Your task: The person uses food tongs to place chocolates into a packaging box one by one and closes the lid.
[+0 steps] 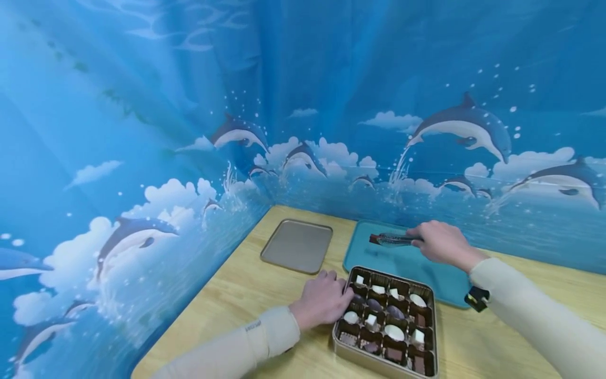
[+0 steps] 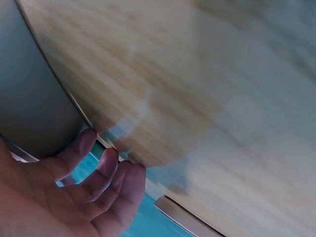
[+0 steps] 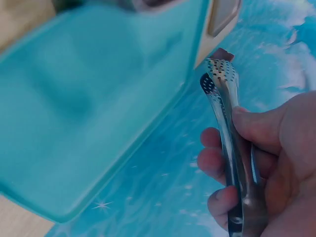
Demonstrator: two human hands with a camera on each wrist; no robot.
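Observation:
My right hand [image 1: 442, 243] grips metal tongs [image 1: 396, 239] with perforated tips, held over the teal tray [image 1: 454, 284]. Between the tong tips is a small brown piece [image 1: 374, 239], which looks like chocolate; in the right wrist view the piece [image 3: 223, 54] sticks out past the tips. My left hand [image 1: 322, 297] rests against the left side of a square metal tin [image 1: 379, 364], its fingers loosely bent in the left wrist view. Dark dividers split the tin into compartments with white, dark and brown chocolates [image 1: 394, 332].
A flat grey-brown square tray or lid [image 1: 298, 246] lies on the wooden table [image 1: 222, 300] to the left of the teal tray. Behind the table hangs a blue curtain [image 1: 322, 79] printed with dolphins, close along the back and left edges.

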